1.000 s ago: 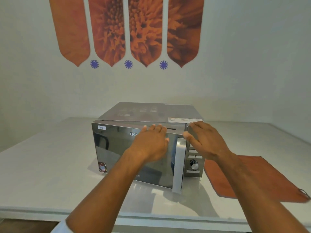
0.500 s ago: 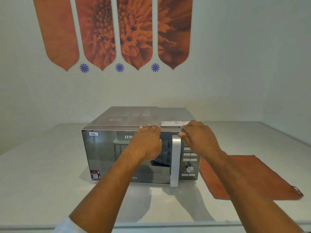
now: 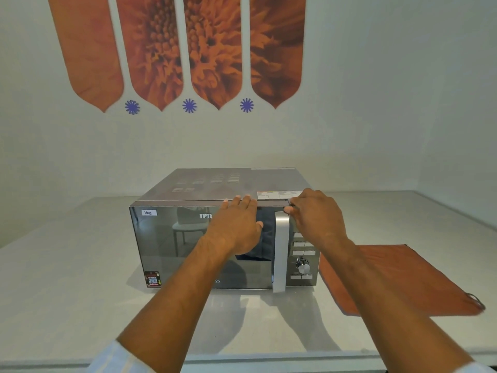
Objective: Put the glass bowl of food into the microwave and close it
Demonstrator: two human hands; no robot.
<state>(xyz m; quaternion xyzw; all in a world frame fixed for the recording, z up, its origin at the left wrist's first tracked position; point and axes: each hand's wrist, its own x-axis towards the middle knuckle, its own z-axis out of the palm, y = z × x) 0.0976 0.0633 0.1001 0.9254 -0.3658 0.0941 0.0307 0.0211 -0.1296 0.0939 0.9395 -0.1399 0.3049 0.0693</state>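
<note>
A silver microwave [image 3: 188,189] with a dark mirrored door [image 3: 172,249] stands on the white counter [image 3: 67,278], and the door sits flush with its front. My left hand [image 3: 236,224] lies flat on the door's upper right part, fingers spread. My right hand [image 3: 317,214] rests on the top right corner, above the control panel [image 3: 304,254] and beside the silver door handle [image 3: 281,251]. Neither hand holds anything. The glass bowl of food is not visible; the door only reflects the room.
An orange cloth [image 3: 398,281] lies flat on the counter to the right of the microwave. The wall behind carries orange flower panels [image 3: 174,49]. The counter's front edge [image 3: 242,359] runs below my forearms.
The door has swung from slightly ajar to flush with the microwave's front. Both hands have stayed on the door and the top right corner while the view shifted a little.
</note>
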